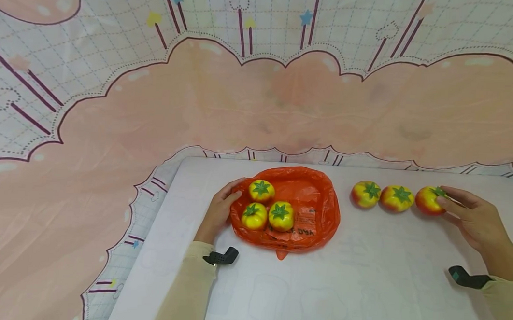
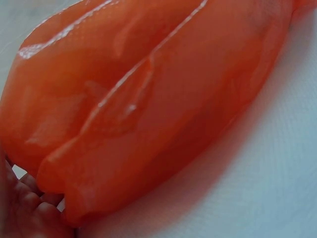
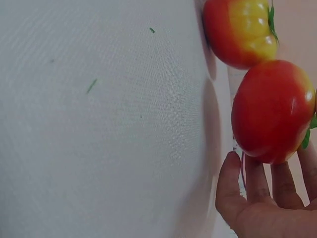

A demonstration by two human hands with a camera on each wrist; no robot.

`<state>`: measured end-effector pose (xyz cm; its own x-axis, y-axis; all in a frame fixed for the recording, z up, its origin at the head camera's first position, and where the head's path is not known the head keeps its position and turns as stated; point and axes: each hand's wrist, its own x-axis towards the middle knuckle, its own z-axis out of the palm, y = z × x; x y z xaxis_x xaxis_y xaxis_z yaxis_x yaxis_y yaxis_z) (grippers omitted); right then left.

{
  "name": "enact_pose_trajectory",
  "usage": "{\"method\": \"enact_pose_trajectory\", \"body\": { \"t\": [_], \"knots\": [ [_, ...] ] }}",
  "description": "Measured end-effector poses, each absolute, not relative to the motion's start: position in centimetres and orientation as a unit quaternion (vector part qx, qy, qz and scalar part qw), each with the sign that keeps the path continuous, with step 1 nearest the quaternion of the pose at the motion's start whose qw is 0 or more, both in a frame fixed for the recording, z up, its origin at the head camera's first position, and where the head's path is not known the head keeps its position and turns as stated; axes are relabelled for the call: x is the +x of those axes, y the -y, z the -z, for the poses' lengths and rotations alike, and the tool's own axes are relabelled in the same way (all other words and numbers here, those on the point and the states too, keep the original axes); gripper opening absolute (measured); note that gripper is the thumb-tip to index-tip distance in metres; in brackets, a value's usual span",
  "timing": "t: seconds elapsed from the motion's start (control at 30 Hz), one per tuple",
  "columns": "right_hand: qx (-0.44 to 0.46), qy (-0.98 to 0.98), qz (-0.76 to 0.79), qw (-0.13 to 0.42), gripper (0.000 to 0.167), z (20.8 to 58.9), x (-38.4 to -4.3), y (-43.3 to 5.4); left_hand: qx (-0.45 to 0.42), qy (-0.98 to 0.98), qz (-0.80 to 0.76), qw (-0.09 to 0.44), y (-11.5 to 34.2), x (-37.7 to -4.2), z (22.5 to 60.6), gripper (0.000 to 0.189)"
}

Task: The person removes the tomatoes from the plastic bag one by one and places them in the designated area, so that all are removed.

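Note:
My left hand [image 1: 220, 209] grips the left rim of an open red plastic bag [image 1: 317, 194] on the white table. In the left wrist view, fingertips [image 2: 37, 210] hold the bag's gathered edge. Inside the bag's left half lie three yellow toy tomatoes with green leaf tops, such as the front right one [image 1: 281, 216]. At the right, my right hand [image 1: 477, 217] holds a red-and-yellow tomato [image 1: 428, 200], thumb near its leaves and fingers behind it. The right wrist view shows this tomato [image 3: 272, 111] with a finger stretched out below it.
Left of the held tomato, two more tomatoes sit side by side, a middle one [image 1: 396, 199] and a left one [image 1: 365, 194]. A patterned peach cloth [image 1: 259, 107] hangs behind the white table [image 1: 354, 291]. Black cameras are strapped to both wrists.

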<state>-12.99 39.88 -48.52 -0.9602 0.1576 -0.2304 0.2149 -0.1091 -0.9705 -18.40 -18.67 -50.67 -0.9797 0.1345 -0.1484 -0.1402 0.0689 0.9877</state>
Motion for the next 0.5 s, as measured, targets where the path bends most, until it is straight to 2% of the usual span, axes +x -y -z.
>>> {"method": "enact_pose_trajectory", "body": {
  "t": [0.23, 0.5],
  "knots": [
    [0.149, -0.677, 0.721, 0.023, 0.06, 48.57, -13.2, -39.98, -0.001, -0.727, -0.679, 0.099, 18.61, -18.36, 50.63, 0.038],
    [0.147, -0.665, 0.732, 0.023, 0.049, 48.42, -13.24, -39.9, -0.002, -0.731, -0.675, 0.096, 18.62, -18.25, 50.64, 0.038]
  ]
}}
